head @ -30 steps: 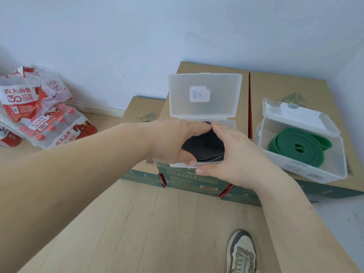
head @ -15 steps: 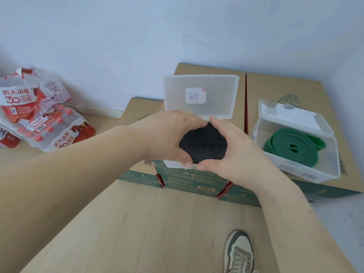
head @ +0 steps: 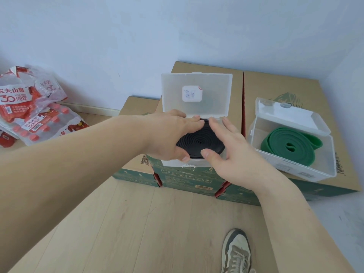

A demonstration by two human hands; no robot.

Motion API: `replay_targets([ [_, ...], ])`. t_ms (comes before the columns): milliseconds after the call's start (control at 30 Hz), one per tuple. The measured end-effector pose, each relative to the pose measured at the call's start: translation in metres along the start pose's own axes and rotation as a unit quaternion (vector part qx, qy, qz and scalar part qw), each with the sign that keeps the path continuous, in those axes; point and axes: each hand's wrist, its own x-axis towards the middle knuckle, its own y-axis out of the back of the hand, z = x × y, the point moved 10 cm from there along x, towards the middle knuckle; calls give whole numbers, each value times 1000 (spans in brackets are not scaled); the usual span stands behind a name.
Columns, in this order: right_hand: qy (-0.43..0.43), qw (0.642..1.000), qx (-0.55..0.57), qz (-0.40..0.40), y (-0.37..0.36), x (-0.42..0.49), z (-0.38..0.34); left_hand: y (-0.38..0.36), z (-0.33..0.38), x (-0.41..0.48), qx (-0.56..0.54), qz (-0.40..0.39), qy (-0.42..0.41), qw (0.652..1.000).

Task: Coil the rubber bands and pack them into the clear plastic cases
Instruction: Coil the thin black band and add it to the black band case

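A tightly coiled black rubber band point(head: 200, 141) lies flat in the base of a clear plastic case point(head: 197, 164) whose lid point(head: 197, 95) stands open behind it. My left hand point(head: 169, 137) grips the coil's left side, fingers over its far rim and thumb at its near rim. My right hand point(head: 224, 154) hovers at the coil's right side with fingers straight and spread; only its thumb tip touches the near edge. A loosely coiled green band point(head: 291, 144) lies in a second open clear case point(head: 325, 175) to the right.
Both cases sit on cardboard boxes point(head: 275, 83) pushed against a white wall. Shrink-wrapped packs of red-capped bottles point(head: 35, 119) lie on the wooden floor at left. A shoe point(head: 236, 251) shows at the bottom.
The black coil has gone down into the case base. My right hand has let go of it and spread its fingers; my left hand still holds it.
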Motion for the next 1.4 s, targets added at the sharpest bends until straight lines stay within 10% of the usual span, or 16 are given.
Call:
replay_targets([
  [567, -71, 997, -30, -14, -8, 0, -7, -8, -2, 1, 15, -37, 4, 999],
  [833, -42, 998, -18, 37, -5, -3, -7, -6, -10, -21, -105, 116, 13, 988],
  [967, -21, 996, 3, 85, -6, 5, -3, 12, -28, -36, -148, 247, 94, 953],
  [1400, -15, 960, 220, 172, 25, -5, 12, 36, -64, -27, -493, 274, 164, 809],
])
